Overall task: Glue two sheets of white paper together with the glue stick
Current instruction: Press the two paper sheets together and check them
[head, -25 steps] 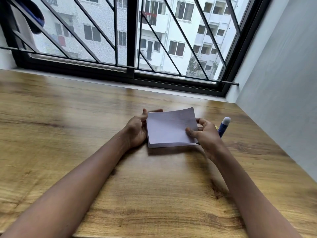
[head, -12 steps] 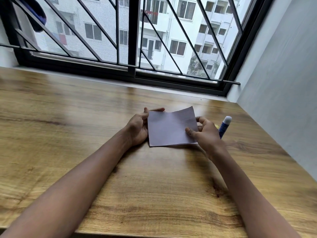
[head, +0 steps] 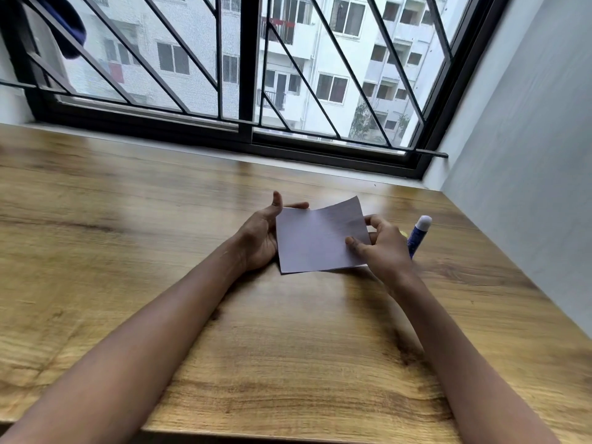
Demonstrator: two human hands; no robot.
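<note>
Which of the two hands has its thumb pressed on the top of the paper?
The right hand, beside the glue stick: its thumb lies on the paper. On the left hand the thumb sticks up, off the sheet.

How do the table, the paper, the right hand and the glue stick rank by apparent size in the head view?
1. table
2. paper
3. right hand, somewhat smaller than the paper
4. glue stick, its lower part hidden behind that hand, so only the visible part is ranked
</note>
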